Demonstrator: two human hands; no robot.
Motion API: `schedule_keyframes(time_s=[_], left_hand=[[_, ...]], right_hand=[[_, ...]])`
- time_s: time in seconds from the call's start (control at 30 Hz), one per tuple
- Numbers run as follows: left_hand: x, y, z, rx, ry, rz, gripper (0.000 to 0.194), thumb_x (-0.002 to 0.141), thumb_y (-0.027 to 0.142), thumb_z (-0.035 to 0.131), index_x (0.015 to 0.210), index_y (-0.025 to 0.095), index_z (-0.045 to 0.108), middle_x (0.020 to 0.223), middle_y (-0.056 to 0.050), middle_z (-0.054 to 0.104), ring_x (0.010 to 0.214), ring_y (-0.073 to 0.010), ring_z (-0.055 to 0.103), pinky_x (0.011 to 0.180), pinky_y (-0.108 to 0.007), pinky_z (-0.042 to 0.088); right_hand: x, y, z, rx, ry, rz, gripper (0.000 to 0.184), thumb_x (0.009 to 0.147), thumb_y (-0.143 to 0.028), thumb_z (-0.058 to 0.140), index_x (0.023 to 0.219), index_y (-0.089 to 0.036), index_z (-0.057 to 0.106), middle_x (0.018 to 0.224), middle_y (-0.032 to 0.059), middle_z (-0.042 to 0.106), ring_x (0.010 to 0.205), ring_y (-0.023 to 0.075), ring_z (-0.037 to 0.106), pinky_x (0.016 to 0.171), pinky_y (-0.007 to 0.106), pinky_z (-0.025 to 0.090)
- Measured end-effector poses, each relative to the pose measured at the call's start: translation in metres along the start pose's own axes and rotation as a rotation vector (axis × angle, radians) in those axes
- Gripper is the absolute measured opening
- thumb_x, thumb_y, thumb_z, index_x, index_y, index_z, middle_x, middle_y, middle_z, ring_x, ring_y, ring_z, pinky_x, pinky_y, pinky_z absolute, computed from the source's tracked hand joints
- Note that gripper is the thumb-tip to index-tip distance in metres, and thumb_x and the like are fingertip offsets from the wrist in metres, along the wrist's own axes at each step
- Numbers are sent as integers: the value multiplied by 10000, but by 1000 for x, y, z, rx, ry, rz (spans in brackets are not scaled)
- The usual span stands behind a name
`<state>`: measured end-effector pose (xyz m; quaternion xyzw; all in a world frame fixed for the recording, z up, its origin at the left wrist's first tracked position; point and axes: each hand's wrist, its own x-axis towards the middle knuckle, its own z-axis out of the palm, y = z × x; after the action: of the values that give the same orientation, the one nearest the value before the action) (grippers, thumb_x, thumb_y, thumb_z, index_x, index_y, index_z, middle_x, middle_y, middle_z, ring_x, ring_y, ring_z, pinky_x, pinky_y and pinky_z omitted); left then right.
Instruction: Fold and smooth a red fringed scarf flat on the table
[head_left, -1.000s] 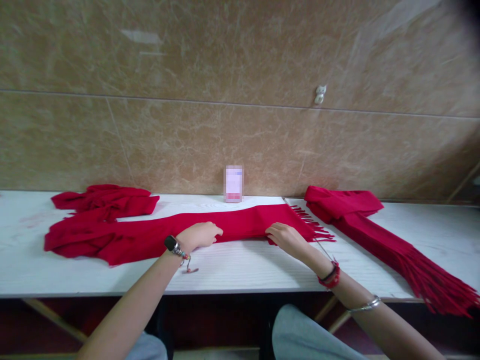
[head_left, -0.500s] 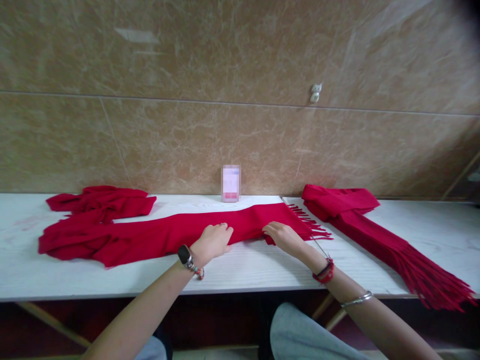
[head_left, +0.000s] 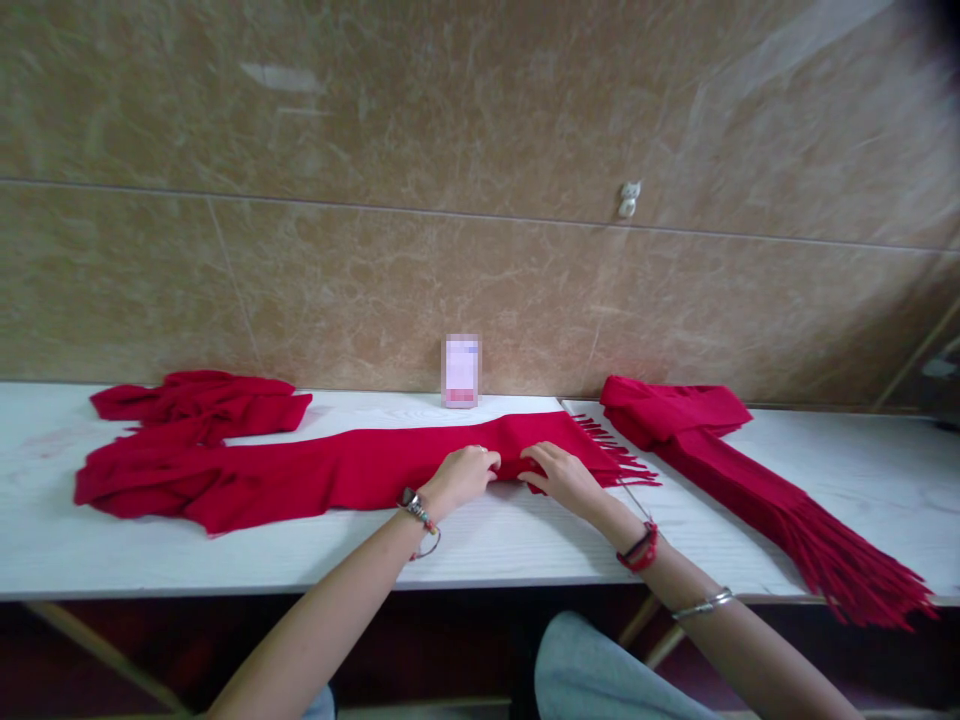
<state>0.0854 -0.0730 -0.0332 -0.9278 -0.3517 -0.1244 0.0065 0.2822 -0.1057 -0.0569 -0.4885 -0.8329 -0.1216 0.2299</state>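
A long red scarf (head_left: pixel 375 462) lies lengthwise across the white table, bunched at its left end and fringed at its right end. My left hand (head_left: pixel 466 478) grips the scarf's near edge, fingers curled in. Close by on the right, my right hand (head_left: pixel 559 475) is closed on the same edge, where the cloth is slightly raised and folded over. The undersides of both hands' fingers are hidden. To the right rests a second red scarf (head_left: pixel 735 485), folded over at the back, its fringe hanging over the table's front edge.
A phone-like device (head_left: pixel 461 372) with a blurred screen stands upright against the brown marbled wall (head_left: pixel 337 290). A small white cat-shaped hook (head_left: pixel 629 199) is fixed to that wall. The white table (head_left: pixel 300 560) ends just in front of me, above my knees.
My left hand has moved right along the near edge, closer to my right hand, and now grips the cloth. My right hand has stayed nearly in place.
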Motion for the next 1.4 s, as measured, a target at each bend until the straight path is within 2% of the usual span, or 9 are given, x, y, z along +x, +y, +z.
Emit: schedule_keyframes(time_s=[0.17, 0.53, 0.8, 0.87, 0.97, 1.03, 1.13, 1.23, 1.4], left_hand=[[-1, -2, 2, -26, -5, -21, 156, 856, 171, 461, 894, 185, 611, 884, -48, 628, 847, -168, 582, 696, -241, 433], [-2, -7, 1, -57, -14, 96, 163, 840, 148, 437, 940, 169, 564, 975, -48, 577, 917, -163, 534, 812, -252, 415], [-10, -10, -1, -120, -142, 179, 344, 720, -15, 376, 949, 177, 544, 1060, -50, 537, 960, -138, 516, 864, -235, 390], [-11, -8, 1, -150, -206, 199, 461, 715, -42, 339, 1083, 187, 496, 1209, -55, 493, 1126, -146, 438, 953, -280, 335], [-13, 0, -1, -136, -339, 124, 608, 761, -14, 311, 1313, 242, 298, 1402, -36, 320, 1304, -200, 212, 1020, -469, 225], [-15, 7, -7, -111, -414, 28, 571, 829, 97, 337, 1356, 289, 231, 1447, -9, 221, 1325, -272, 124, 987, -581, 189], [-17, 17, -20, -105, -486, -94, 491, 872, 379, 378, 1349, 313, 278, 1457, -10, 175, 1308, -372, 95, 940, -648, 181], [-12, 22, -28, -96, -456, -139, 456, 891, 435, 328, 1326, 301, 338, 1441, -42, 227, 1299, -374, 140, 936, -648, 187], [13, 21, -17, -42, -319, 54, 439, 903, 234, 306, 1337, 301, 307, 1445, -14, 224, 1321, -251, 160, 1000, -540, 214]], right_hand=[[1, -3, 0, -35, -46, 8, 44, 809, -207, 559, 811, -173, 586, 761, 29, 575, 705, 148, 534, 631, 235, 399], [-1, 4, 1, -151, -45, -65, 144, 854, -210, 496, 796, -144, 609, 725, 54, 601, 684, 159, 540, 654, 256, 392], [-18, 12, -11, -104, -102, -169, 213, 874, -144, 413, 833, -152, 622, 771, 61, 588, 756, 159, 532, 687, 254, 415], [-24, 15, -10, -86, -111, -170, 242, 872, -112, 390, 878, -153, 628, 791, 67, 593, 778, 159, 536, 697, 255, 421], [-28, 16, -9, -69, -130, -160, 271, 855, -75, 384, 918, -152, 636, 803, 74, 599, 793, 163, 537, 699, 258, 424], [-27, 15, -10, -61, -148, -151, 274, 845, -71, 394, 907, -159, 645, 798, 71, 598, 781, 161, 534, 690, 255, 422], [-24, 13, -12, -44, -158, -136, 273, 834, -70, 411, 884, -172, 659, 782, 61, 593, 752, 152, 529, 672, 245, 416], [-22, 12, -13, -15, -144, -125, 285, 821, -55, 422, 903, -180, 665, 790, 58, 593, 757, 150, 531, 672, 239, 416], [-23, 14, -11, 40, -122, -135, 306, 809, -33, 412, 919, -175, 660, 824, 63, 590, 763, 146, 530, 692, 245, 423]])
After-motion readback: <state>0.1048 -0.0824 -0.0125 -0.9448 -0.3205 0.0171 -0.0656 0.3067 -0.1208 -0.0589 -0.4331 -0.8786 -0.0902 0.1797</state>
